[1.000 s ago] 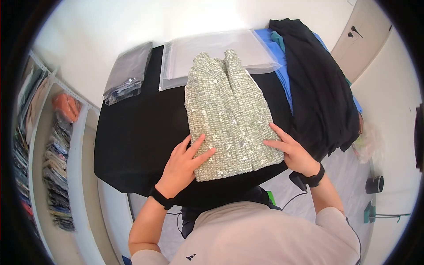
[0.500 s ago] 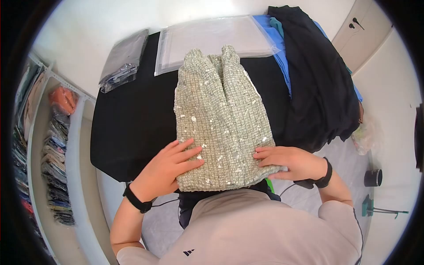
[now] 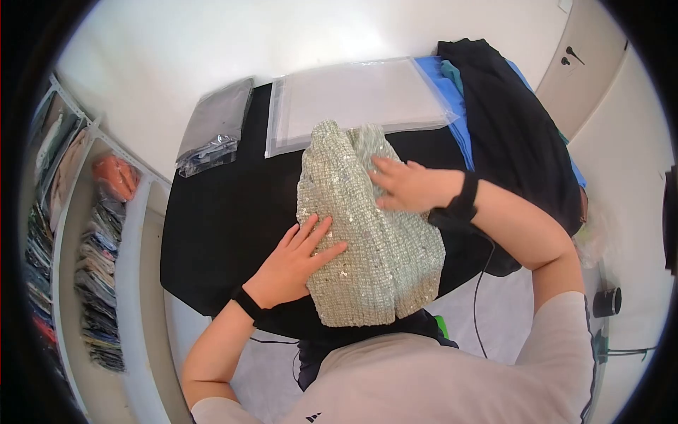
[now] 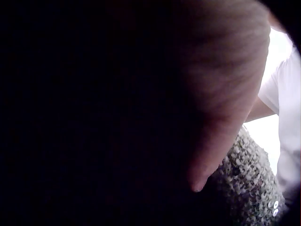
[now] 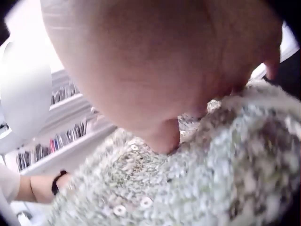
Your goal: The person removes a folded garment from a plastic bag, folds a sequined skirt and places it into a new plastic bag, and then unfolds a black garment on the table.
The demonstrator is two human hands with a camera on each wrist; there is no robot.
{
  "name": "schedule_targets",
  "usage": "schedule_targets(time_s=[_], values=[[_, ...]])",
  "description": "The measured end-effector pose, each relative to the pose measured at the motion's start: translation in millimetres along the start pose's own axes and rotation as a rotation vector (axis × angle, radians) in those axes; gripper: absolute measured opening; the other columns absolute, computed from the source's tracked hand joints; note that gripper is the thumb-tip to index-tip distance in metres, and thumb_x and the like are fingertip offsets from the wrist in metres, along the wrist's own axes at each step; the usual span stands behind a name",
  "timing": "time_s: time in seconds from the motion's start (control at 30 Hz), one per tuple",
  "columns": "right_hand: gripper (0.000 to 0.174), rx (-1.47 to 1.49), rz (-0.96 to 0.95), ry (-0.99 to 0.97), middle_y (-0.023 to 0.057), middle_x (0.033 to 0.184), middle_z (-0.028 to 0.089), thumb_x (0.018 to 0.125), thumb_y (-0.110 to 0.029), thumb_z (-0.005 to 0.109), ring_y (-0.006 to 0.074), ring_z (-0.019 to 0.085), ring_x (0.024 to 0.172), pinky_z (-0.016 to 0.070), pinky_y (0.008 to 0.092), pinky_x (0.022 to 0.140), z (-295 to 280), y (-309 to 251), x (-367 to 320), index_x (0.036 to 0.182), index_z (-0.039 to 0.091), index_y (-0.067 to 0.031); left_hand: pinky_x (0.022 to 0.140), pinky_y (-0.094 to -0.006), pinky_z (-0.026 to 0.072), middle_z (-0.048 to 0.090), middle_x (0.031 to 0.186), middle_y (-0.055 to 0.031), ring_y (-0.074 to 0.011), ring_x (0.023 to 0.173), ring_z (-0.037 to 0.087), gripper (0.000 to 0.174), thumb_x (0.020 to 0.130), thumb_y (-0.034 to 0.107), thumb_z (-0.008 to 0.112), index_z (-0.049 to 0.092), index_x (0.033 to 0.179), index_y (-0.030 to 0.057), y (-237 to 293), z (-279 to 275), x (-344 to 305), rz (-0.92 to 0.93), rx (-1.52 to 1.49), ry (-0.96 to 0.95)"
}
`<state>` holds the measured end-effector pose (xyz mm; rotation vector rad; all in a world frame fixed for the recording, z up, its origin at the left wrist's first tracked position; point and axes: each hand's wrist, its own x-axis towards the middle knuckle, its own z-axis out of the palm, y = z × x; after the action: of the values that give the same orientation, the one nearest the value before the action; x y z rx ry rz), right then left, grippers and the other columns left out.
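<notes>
A pale green sequined tweed garment (image 3: 353, 275) lies folded lengthwise on the black-covered table, its lower end reaching the front edge beside the person's body. On its left side the left hand (image 3: 289, 263) rests flat, fingers spread. The right hand (image 3: 412, 185) lies across the upper right part of the garment, its fingers stretched out and slightly blurred. Close up in the right wrist view, the right thumb (image 5: 164, 139) touches the nubby cloth. Most of the left wrist view is dark, with the left hand (image 4: 225, 89) beside a strip of the garment (image 4: 249, 183).
Clear plastic bags (image 3: 353, 92) lie flat at the back of the table (image 3: 226, 233). A bagged grey garment (image 3: 215, 124) sits at the back left. Black clothing (image 3: 515, 134) over blue cloth (image 3: 448, 88) covers the right side. Shelves (image 3: 67, 233) of bagged clothes stand at left.
The right hand has gone from the garment's lower right edge up to its upper right part. The garment sits nearer the person, its right side folded differently. The left hand remains on the left side.
</notes>
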<state>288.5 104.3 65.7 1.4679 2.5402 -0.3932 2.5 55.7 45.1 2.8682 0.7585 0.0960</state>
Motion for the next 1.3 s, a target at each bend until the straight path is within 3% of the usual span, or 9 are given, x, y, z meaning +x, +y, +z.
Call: schedule_targets(time_s=[0.17,0.27,0.33,0.4,0.47,0.53,0.93,1.0,1.3], values=[[0.067,-0.087,0.084,-0.071,0.0179,0.15,0.01,0.091,-0.046,0.041,0.0331,0.008,0.139,0.023,0.0586,0.105,8.3,-3.1,3.7,0.143,0.021,-0.0099,0.109,-0.0477,0.0196,0.026,0.145,-0.0199,-0.0407,0.135,0.019,0.067,0.069,0.007,0.064,0.044,0.133,0.0161,2.5,-13.0,1.8,0.004,-0.056,-0.067],[0.06,-0.092,-0.066,0.171,0.0205,0.141,0.031,0.087,-0.04,0.053,0.0337,0.028,0.132,0.0349,0.0508,0.099,5.9,20.4,2.7,0.136,0.037,-0.0089,0.107,-0.049,0.025,0.029,0.143,-0.0204,-0.0408,0.134,0.022,0.072,0.066,-0.003,0.056,0.041,0.134,0.0162,-12.8,-44.3,5.7,0.092,-0.306,-0.075],[0.05,0.331,-0.194,0.109,0.0181,0.118,0.052,0.08,-0.03,0.065,0.0315,0.049,0.111,0.0432,0.0399,0.088,-23.1,44.6,16.0,0.12,0.051,-0.0058,0.108,-0.0479,0.0232,0.03,0.143,-0.0205,-0.0408,0.135,0.021,0.068,0.07,0.001,0.058,0.041,0.134,0.014,-19.8,-63.3,23.0,0.061,-0.243,0.027],[0.037,0.6,0.098,0.4,0.0088,0.101,0.057,0.078,-0.016,0.07,0.0223,0.053,0.096,0.043,0.0331,0.084,-38.5,44.1,16.4,0.109,0.055,-0.0043,0.109,-0.0467,0.0215,0.03,0.143,-0.0207,-0.0408,0.135,0.02,0.063,0.074,0.004,0.06,0.041,0.134,0.0118,-26.6,-70.5,40.6,0.027,-0.176,0.133],[0.04,0.363,0.039,0.538,0.0085,0.107,0.055,0.08,-0.023,0.069,0.0203,0.051,0.101,0.0417,0.0325,0.088,-31.9,62.2,33.6,0.114,0.054,-0.0059,0.108,-0.0451,0.0239,0.032,0.141,-0.0211,-0.0409,0.134,0.022,0.057,0.08,0.008,0.06,0.041,0.134,0.0097,-38.5,-59.6,62.2,-0.074,-0.212,0.243],[0.051,0.687,-0.12,0.581,0.0163,0.107,0.057,0.079,-0.035,0.07,0.0249,0.053,0.098,0.0425,0.0346,0.087,-25.2,72.3,50.8,0.117,0.054,-0.005,0.107,-0.0447,0.0263,0.034,0.138,-0.0236,-0.0413,0.131,0.026,0.053,0.083,0.015,0.062,0.043,0.132,0.0097,-43.2,-49.4,79.7,-0.089,-0.229,0.278],[0.053,0.696,-0.093,0.162,0.0123,0.127,0.048,0.078,-0.035,0.07,0.0212,0.046,0.113,0.0363,0.0339,0.097,-43.1,80.8,50.7,0.121,0.055,-0.0087,0.101,-0.0453,0.0331,0.04,0.128,-0.029,-0.0423,0.12,0.039,0.053,0.084,0.027,0.062,0.044,0.131,0.0099,-31.2,-27.6,114.5,-0.138,-0.186,0.223],[0.043,1.122,-0.183,0.11,0.0085,0.125,0.051,0.082,-0.027,0.067,0.0162,0.046,0.112,0.0339,0.0321,0.098,-42.5,86.7,50.3,0.118,0.057,-0.0081,0.1,-0.045,0.034,0.042,0.126,-0.0283,-0.0417,0.119,0.04,0.053,0.084,0.027,0.062,0.044,0.131,0.0105,-33.0,-30.2,113.6,-0.135,-0.232,0.238],[0.023,1.067,-0.253,0.124,-0.0012,0.091,0.062,0.083,-0.018,0.064,0.0097,0.052,0.091,0.0362,0.026,0.089,-62.0,94.0,71.4,0.101,0.064,-0.0037,0.096,-0.0444,0.0373,0.044,0.122,-0.0237,-0.0392,0.114,0.044,0.04,0.084,0.027,0.063,0.056,0.121,0.0124,-37.0,-14.1,110.5,-0.103,-0.169,0.232]])
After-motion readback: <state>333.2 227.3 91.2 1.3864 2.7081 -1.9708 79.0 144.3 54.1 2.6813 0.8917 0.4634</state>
